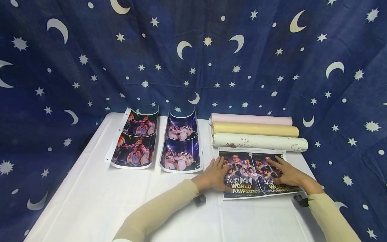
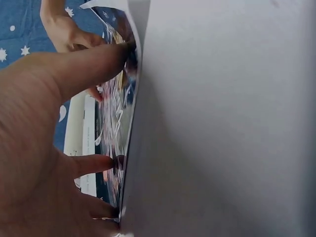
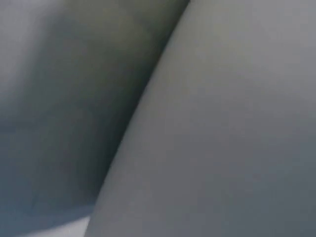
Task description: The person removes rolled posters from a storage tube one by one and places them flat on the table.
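A glossy printed poster sheet (image 1: pixel 254 183) with two side-by-side pictures, lettered "World Champions", lies at the front right of the table. My left hand (image 1: pixel 214 175) rests on its left edge, thumb and fingers spread. On the right-hand picture lies my right hand (image 1: pixel 287 174), its fingers extended across the print. In the left wrist view, the straight thumb and fingertips of the left hand (image 2: pixel 29 128) touch the sheet (image 2: pixel 116 116) along its edge, and the right hand (image 2: pixel 66 32) appears beyond. Blurred grey surfaces fill the right wrist view, where the right hand is hidden.
Behind the poster lie a pink roll (image 1: pixel 251 119), a yellow roll (image 1: pixel 255 129) and a white floral roll (image 1: pixel 260 141). Two curled photo sheets, one left (image 1: pixel 134 149) and one nearer the middle (image 1: pixel 181 156), stand on the white-covered table (image 1: pixel 81 201). A starry blue curtain (image 1: pixel 169 74) hangs behind.
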`<state>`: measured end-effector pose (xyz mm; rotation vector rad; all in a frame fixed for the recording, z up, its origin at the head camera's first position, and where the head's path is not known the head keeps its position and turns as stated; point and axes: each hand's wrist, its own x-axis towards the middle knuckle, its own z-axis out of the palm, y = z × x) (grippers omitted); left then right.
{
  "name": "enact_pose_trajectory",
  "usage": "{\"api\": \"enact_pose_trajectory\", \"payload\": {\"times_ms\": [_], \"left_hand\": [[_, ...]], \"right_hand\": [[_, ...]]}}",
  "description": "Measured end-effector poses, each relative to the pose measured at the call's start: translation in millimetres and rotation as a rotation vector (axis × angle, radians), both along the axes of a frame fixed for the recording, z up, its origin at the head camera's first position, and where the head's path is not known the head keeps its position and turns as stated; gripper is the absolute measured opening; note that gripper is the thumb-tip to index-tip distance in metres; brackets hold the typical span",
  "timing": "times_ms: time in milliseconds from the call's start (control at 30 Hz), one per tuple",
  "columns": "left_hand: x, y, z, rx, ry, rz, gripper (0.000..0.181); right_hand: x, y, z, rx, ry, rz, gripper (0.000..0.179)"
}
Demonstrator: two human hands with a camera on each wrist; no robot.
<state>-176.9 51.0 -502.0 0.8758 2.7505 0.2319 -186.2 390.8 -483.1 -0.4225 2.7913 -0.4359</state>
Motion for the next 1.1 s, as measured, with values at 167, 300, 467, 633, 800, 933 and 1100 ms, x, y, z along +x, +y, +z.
{"api": "enact_pose_trajectory", "payload": {"times_ms": [167, 300, 467, 633, 800, 933, 1100], "left_hand": [[-1.1, 1.3, 4.7, -0.002, -0.023, 0.006, 0.102], [-0.9, 0.9, 7.4, 0.018, -0.007, -0.005, 0.096], [2.0, 0.0, 9.1, 0.103, 0.03, -0.009, 0.086], [5.0, -1.9, 16.8, 0.197, 0.077, -0.022, 0.075], [8.7, -9.0, 29.9, 0.297, 0.074, -0.021, 0.064], [10.3, -19.3, 40.0, 0.363, 0.073, -0.004, 0.061], [8.6, -37.7, 50.9, 0.399, 0.103, 0.035, 0.063]], "right_hand": [[-0.7, -3.8, 0.9, 0.033, 0.004, -0.021, 0.088], [-0.8, -2.1, 2.9, 0.048, 0.046, -0.016, 0.084], [1.8, 0.9, 6.2, 0.068, 0.131, -0.005, 0.079], [7.6, -2.8, 21.0, 0.07, 0.211, 0.002, 0.071], [13.6, -17.7, 38.4, 0.041, 0.307, 0.042, 0.064], [18.0, -35.4, 49.0, 0.02, 0.411, 0.075, 0.065], [21.6, -62.3, 57.5, 0.001, 0.476, 0.073, 0.066]]}}
